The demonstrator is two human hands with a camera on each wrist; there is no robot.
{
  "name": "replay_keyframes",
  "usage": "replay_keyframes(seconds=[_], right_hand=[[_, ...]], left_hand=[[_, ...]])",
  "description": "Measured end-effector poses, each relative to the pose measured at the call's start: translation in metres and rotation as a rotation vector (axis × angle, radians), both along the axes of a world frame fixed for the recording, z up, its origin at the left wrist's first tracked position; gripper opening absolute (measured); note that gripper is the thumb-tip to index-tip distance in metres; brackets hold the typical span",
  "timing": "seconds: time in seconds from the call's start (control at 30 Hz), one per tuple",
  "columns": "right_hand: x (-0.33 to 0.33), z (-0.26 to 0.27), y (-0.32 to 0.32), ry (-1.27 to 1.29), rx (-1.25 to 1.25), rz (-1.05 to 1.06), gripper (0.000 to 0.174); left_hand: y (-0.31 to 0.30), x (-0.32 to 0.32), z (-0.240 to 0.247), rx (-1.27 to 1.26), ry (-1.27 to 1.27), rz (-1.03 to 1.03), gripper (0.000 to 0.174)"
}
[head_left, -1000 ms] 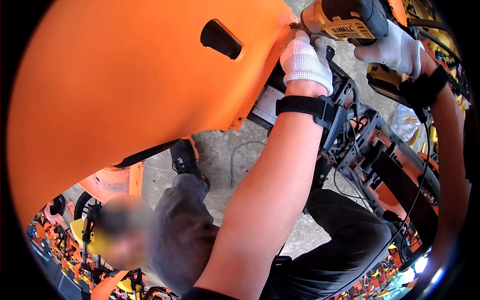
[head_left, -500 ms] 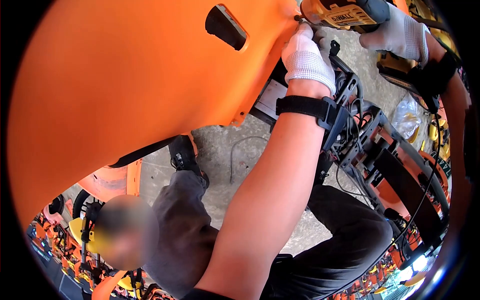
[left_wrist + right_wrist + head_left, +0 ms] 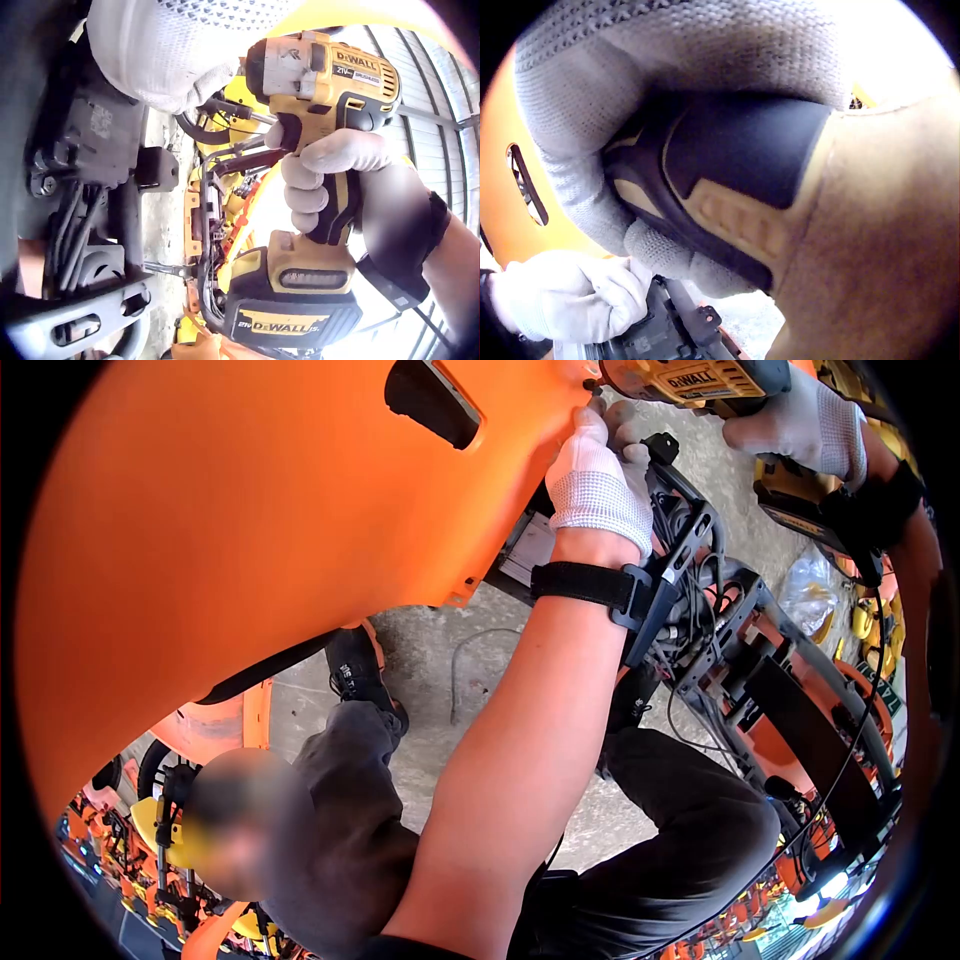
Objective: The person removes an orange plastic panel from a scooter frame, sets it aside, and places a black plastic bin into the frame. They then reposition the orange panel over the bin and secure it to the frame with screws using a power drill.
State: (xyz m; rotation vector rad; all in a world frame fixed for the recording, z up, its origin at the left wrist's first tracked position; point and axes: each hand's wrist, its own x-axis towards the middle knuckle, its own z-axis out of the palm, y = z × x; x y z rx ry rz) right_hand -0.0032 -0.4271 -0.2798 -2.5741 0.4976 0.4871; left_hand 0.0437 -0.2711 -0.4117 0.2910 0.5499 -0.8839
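Note:
My gloved right hand (image 3: pixel 795 430) grips the handle of a yellow and black DeWalt cordless impact driver (image 3: pixel 690 382), with its battery pack (image 3: pixel 292 319) below. The driver's nose points left at the edge of a large orange panel (image 3: pixel 300 490), where a small dark tip shows. Just below that tip, my gloved left hand (image 3: pixel 600 475) holds the panel's edge with curled fingers. In the left wrist view the curled left hand lies left of the driver's nose. The right wrist view shows fingers wrapped round the driver's handle, partly hiding it.
A black metal frame with cables (image 3: pixel 700 580) stands right of my left forearm. A clear plastic bag (image 3: pixel 810 595) lies on the concrete floor (image 3: pixel 470 650). Another person, face blurred, is at lower left. Many orange and yellow vehicles and parts stand around. A cable hangs from my right wrist.
The driver and my right hand have shifted slightly up and right in the head view. My left hand stays at the panel's edge, while the view itself has moved a little.

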Motion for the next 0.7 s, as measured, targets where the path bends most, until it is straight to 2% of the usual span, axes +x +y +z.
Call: replay_keyframes(seconds=[0.33, 0.7], right_hand=[[0.0033, 0.0005, -0.0023, 0.010, -0.004, -0.006, 0.035], [0.0060, 0.0031, -0.0039, 0.018, -0.010, -0.013, 0.034]], left_hand=[[0.0001, -0.0031, 0.0085, 0.142, -0.026, -0.052, 0.029], [-0.0047, -0.0038, 0.0002, 0.140, -0.083, -0.052, 0.030]])
